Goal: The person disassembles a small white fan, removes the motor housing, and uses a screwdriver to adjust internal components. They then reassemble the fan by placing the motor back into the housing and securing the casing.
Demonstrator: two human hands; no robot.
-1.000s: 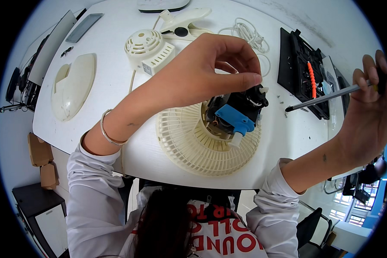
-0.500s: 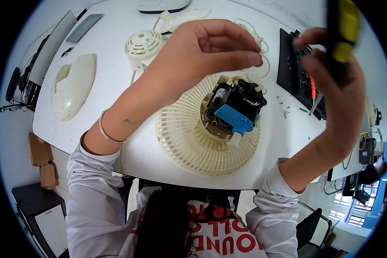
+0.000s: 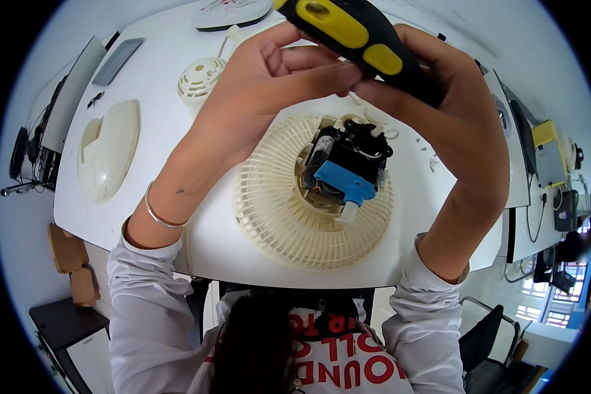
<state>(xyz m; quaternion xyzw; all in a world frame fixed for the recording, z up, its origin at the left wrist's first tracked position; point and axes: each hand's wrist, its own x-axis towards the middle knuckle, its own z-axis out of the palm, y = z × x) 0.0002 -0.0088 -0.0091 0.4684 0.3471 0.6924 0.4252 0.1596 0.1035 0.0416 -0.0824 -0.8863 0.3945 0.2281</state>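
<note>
My right hand (image 3: 450,98) is wrapped round a black-and-yellow handheld tool (image 3: 335,25), held up high across the top of the view; its kind does not show. My left hand (image 3: 279,75) is closed beside it, thumb against curled fingers, its fingertips meeting my right thumb under the tool. Whatever those fingers pinch is hidden. Below both hands a cream fan grille (image 3: 276,226) lies on the table. A black fan motor (image 3: 325,154) sits at its middle, with a blue gearbox part (image 3: 345,182) and a white peg (image 3: 349,212) on it.
To the left lies a cream plastic cover (image 3: 115,154), with a grey tray (image 3: 118,61) farther back. A vented cream motor housing (image 3: 200,75) stands behind my left wrist. Small screws (image 3: 432,163) are scattered right of the grille. A white fan base (image 3: 233,13) is at the back.
My right hand has swung left with the tool, which has tilted from upright to slanting, and now meets my left hand. The left hand has shifted slightly left, and the view has shifted.
</note>
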